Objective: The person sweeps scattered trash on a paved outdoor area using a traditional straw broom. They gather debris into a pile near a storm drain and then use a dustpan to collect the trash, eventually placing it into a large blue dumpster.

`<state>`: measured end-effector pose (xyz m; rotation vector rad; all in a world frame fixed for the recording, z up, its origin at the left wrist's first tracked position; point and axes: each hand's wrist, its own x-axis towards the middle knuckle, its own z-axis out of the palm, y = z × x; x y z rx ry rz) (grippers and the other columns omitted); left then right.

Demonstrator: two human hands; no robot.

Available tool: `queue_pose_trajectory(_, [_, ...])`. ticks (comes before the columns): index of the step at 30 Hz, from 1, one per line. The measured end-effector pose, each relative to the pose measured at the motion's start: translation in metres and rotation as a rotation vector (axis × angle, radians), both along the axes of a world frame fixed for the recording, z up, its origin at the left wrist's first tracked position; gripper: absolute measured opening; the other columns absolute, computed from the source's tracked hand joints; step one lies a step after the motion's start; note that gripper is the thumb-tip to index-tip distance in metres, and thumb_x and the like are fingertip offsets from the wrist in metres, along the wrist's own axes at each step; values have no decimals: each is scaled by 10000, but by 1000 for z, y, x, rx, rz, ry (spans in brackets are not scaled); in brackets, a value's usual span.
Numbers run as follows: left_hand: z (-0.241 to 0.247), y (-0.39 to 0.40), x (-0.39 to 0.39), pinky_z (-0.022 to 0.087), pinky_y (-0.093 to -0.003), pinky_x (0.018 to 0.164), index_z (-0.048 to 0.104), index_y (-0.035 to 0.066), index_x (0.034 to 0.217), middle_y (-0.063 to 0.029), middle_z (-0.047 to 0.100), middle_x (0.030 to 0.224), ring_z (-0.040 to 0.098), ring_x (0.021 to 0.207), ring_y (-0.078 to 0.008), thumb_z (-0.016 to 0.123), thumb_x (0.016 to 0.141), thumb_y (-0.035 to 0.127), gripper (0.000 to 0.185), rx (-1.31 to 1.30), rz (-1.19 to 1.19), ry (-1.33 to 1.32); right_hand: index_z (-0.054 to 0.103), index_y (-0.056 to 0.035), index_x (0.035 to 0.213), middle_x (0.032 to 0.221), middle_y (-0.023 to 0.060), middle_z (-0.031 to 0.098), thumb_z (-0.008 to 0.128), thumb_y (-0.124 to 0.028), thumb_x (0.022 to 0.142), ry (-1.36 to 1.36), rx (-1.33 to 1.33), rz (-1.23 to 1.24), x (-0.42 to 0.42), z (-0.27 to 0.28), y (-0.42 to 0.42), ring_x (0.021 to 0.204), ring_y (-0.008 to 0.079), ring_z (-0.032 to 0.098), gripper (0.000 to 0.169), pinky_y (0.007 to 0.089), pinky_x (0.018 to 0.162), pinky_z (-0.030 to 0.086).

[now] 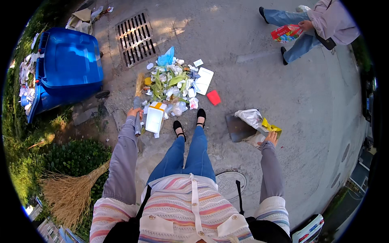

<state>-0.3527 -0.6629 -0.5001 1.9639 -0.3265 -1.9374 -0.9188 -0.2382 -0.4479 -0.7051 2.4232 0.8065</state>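
My left hand (134, 114) grips a grey-wrapped handle (137, 123) that has a tuft of straw (139, 83) at its far end, beside the litter pile. Behind my left forearm a large straw broom head (70, 197) fans out over the shrub; my sleeve hides whether it joins that handle. My right hand (270, 139) is closed at the near edge of a dark dustpan (238, 129) with silvery plastic (249, 117) and a yellow strip (270, 126) on it. Before my feet lies the litter pile (173, 80) of corn husks, crumpled paper and plastic bags.
A white foam box (154, 120), a white foam lid (204, 80) and a red piece (213, 97) lie around the pile. A blue wheeled bin (71, 60) and a drain grate (135, 38) are beyond. Another person (331, 24) carries a red bag (285, 33). A manhole cover (229, 182) lies behind.
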Motion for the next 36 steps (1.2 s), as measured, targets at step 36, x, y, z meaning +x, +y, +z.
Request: queue_pose_trajectory(36, [-28,47,-46,422,-326,344,232,132,1355,-144,592,774,481,420,-175,565,771,78,674,-109,-237,-375,510,49,1080,992,219,587,788,-414,564,-332,-529,-372,-17,-118,-182,930,340,570,746,375,807,442])
